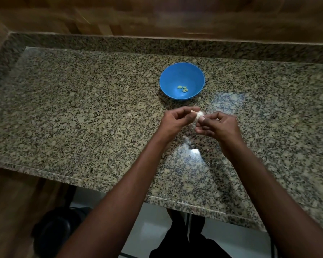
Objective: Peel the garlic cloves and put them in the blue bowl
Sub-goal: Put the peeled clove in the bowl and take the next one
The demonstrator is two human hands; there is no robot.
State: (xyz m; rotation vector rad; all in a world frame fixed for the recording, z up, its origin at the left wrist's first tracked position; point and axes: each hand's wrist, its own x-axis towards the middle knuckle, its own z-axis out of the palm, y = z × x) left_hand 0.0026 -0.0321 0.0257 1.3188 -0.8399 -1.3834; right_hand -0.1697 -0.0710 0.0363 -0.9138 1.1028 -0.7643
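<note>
While held just above the speckled bench [82,112], garlic [199,115] pinched from both sides at centre. Left hand [175,121] at 9 o'clock of the garlic, fingers [189,110] curled and clamped on it. Right hand [219,125] at 3 o'clock, thumb and fingers likewise curled onto the white bulb, thumbnail pressed against its skin. Blue bowl [182,73] on the bench at 12 o'clock from the hands, near but apart. Peeled cloves [183,88] in the bowl's bottom, a few pale pieces clustered together. Bright glare on the bench at 6 o'clock below the hands. Wooden wall [157,15] behind the bench at 12 o'clock.
</note>
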